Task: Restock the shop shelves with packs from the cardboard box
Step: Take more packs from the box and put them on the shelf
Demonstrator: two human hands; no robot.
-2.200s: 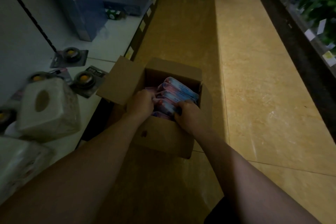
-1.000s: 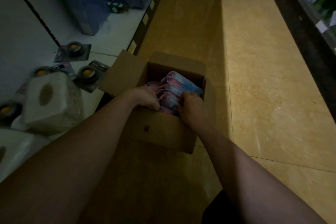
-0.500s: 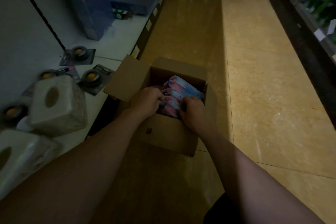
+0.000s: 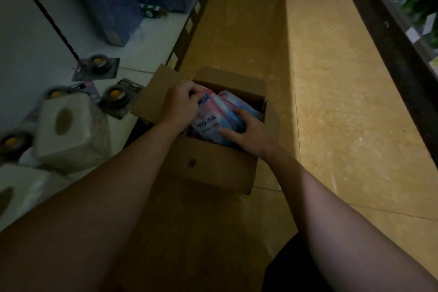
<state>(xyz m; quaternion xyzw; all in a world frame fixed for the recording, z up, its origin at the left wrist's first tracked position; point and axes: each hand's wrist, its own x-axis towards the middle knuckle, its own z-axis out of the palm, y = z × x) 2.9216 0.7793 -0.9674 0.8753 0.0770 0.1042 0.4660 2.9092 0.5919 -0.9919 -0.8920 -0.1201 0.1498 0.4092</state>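
Since the pink-and-white plastic pack (image 4: 211, 115), half out of the brown cardboard box (image 4: 213, 168), looks light, soft and slippery, the left hand (image 4: 179, 108) curls its fingers over the top edge while the right hand (image 4: 250, 134) clasps the side.

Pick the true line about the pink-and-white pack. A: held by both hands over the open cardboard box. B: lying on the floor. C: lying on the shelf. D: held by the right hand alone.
A: the left hand grips the pack at its top end and the right hand its lower side, over the cardboard box.
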